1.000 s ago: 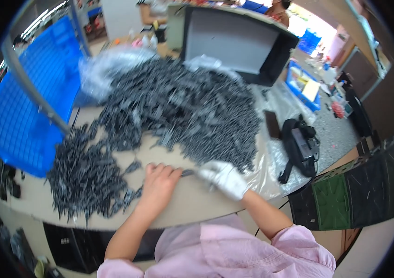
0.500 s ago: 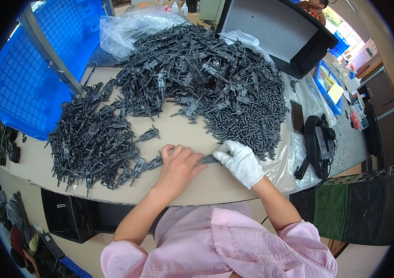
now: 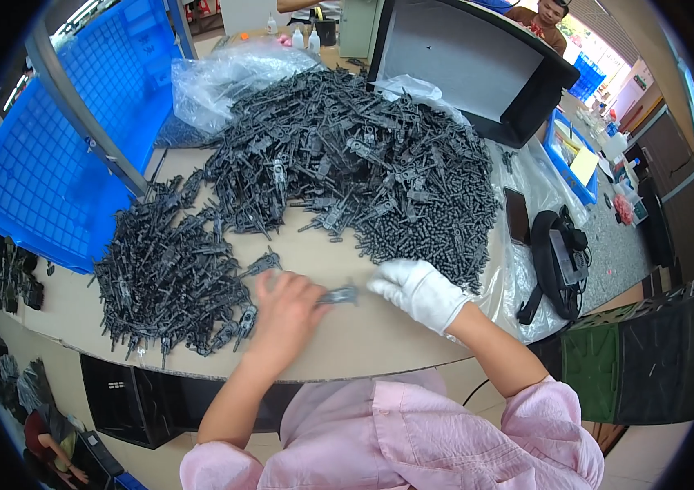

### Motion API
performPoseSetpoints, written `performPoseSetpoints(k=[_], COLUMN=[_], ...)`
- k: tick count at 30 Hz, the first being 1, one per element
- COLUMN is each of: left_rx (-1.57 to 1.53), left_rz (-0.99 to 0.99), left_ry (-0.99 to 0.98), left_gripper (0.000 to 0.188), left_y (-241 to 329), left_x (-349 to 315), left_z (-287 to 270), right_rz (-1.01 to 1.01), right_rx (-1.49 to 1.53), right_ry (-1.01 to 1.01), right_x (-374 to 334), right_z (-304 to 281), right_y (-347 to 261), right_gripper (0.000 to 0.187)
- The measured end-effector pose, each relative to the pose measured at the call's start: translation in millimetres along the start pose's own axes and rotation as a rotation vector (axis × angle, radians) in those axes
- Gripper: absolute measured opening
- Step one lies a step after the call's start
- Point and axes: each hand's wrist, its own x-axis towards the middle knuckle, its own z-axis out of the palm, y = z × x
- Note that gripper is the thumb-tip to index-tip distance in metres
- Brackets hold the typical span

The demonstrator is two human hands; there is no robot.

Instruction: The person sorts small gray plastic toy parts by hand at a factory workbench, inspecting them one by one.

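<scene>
— Where are the hands?

— Both sit just below the middle of the frame, on the tan desk (image 3: 347, 343). The bare left hand (image 3: 285, 306) is blurred, fingers curled loosely, pinching one end of a small dark grey plastic part (image 3: 339, 295). The white-gloved right hand (image 3: 420, 290) lies just right of that part, fingers bent; I cannot tell whether it grips anything.

— And the part itself?

— Between the two hands, low over the bare desk surface.

— What surrounds them?

— A big heap of grey plastic parts (image 3: 363, 163) fills the upper middle, partly on clear plastic sheeting (image 3: 518, 278). A smaller pile (image 3: 167, 278) lies at centre left, touching the left hand's side. A blue crate (image 3: 53, 180) leans at upper left, an open dark box (image 3: 477, 65) at upper right, and a black strapped device (image 3: 559, 261) at right.
</scene>
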Motion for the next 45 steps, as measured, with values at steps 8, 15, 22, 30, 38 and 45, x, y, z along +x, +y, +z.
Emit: performPoseSetpoints(k=[8, 15, 22, 30, 38, 45], left_rx=[-0.033, -0.076, -0.442, -0.277, -0.42, -0.311], left_rz=[-0.062, -0.241, -0.299, -0.127, 0.095, 0.157], left_ry=[0.127, -0.056, 0.027, -0.051, 0.12, 0.358], left_gripper=[0.037, 0.044, 0.035, 0.038, 0.02, 0.02], left_y=[-17.8, -30.4, -5.2, 22.7, 33.0, 33.2], left_x=[77.2, 149.1, 127.7, 40.0, 33.3, 20.5], left_z=[-15.3, 27.7, -0.4, -6.1, 3.7, 18.3], right_rz=[-0.147, -0.311, -0.222, 0.149, 0.332, 0.455], right_rx=[-0.647, -0.632, -0.326, 0.576, 1.355, 1.72], right_ry=[0.207, 0.082, 0.153, 0.191, -0.008, -0.029], right_x=[58.7, 60.6, 42.6, -6.3, -15.1, -20.9], right_z=[23.6, 29.0, 0.4, -3.7, 24.7, 40.7], right_y=[-9.0, -2.5, -6.8, -16.1, -10.3, -16.8], right_gripper=[0.013, 0.012, 0.024, 0.043, 0.066, 0.035])
